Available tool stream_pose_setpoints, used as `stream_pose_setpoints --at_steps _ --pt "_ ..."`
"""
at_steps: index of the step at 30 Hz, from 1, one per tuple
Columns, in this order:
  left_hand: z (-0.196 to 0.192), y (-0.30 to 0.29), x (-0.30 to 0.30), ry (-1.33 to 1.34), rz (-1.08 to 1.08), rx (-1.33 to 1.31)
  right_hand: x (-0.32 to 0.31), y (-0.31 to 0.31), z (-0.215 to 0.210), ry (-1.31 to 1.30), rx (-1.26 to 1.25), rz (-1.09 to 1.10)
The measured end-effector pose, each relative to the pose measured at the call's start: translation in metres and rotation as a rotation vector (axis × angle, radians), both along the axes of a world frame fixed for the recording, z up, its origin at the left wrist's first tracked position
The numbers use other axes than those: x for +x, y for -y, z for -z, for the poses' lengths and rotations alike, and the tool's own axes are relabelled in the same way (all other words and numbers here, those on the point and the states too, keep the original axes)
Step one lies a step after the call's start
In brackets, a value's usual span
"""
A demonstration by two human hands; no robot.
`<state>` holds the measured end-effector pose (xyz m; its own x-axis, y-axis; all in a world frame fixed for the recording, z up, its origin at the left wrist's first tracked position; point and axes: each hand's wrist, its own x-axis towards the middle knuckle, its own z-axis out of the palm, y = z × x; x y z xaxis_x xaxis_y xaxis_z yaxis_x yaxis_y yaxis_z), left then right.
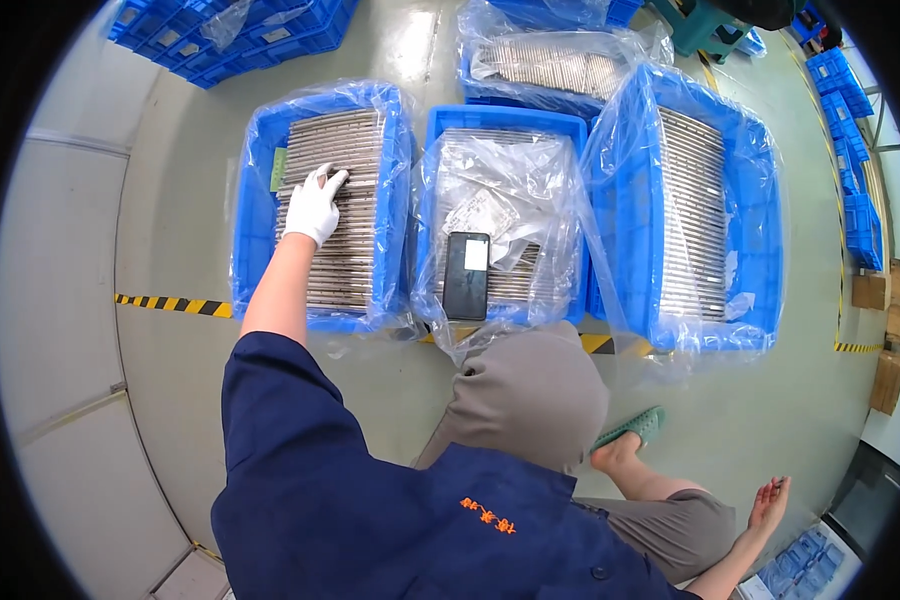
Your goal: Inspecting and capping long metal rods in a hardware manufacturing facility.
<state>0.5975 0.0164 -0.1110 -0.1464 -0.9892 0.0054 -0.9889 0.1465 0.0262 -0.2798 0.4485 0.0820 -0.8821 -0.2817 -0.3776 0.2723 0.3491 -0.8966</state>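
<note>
My left hand [313, 207], in a white glove, rests on a layer of metal rods [348, 235] in the left blue crate [393, 250]. Its thumb and forefinger are apart, and no rod is lifted. My right hand [768, 506], bare, is out at the lower right, away from the crates. Its fingers are drawn together at the tips around something small and dark that I cannot make out. A black phone [465, 285] lies on the plastic-covered rods of the middle crate [507, 117]. A green card [278, 170] stands beside the left crate's rods.
The right crate [757, 240] holds more rods, with clear plastic draped over its sides. Behind the middle stands another crate of rods [545, 66]. Stacked blue crates [240, 40] are at the far left. Black-and-yellow tape [175, 304] runs along the floor, and cartons [887, 380] line the right side.
</note>
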Motion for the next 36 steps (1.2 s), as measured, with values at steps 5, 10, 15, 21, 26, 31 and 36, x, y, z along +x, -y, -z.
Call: stream_pose_setpoints --at_steps 5,10,15,21,26,31,36 --pt "0.012 -0.021 -0.006 -0.3 -0.006 -0.267 0.009 0.006 -0.003 -0.01 0.018 -0.022" --pt "0.023 -0.039 -0.018 -0.324 -0.101 -0.411 0.017 0.011 -0.002 -0.025 0.01 -0.051" --pt "0.023 -0.045 -0.021 -0.261 -0.099 -0.362 0.023 0.013 -0.004 -0.033 0.008 -0.026" --pt "0.005 0.01 -0.024 0.031 -0.206 -0.142 0.023 0.016 -0.004 -0.023 0.044 -0.058" --pt "0.009 0.015 -0.037 0.043 -0.324 -0.014 0.023 0.014 -0.003 -0.019 0.027 -0.039" --pt "0.021 0.003 -0.02 -0.171 -0.23 -0.097 0.023 0.018 0.0 -0.028 0.064 -0.079" --pt "0.014 0.019 0.066 -0.464 -0.738 0.088 0.028 0.018 0.0 -0.074 0.072 -0.019"
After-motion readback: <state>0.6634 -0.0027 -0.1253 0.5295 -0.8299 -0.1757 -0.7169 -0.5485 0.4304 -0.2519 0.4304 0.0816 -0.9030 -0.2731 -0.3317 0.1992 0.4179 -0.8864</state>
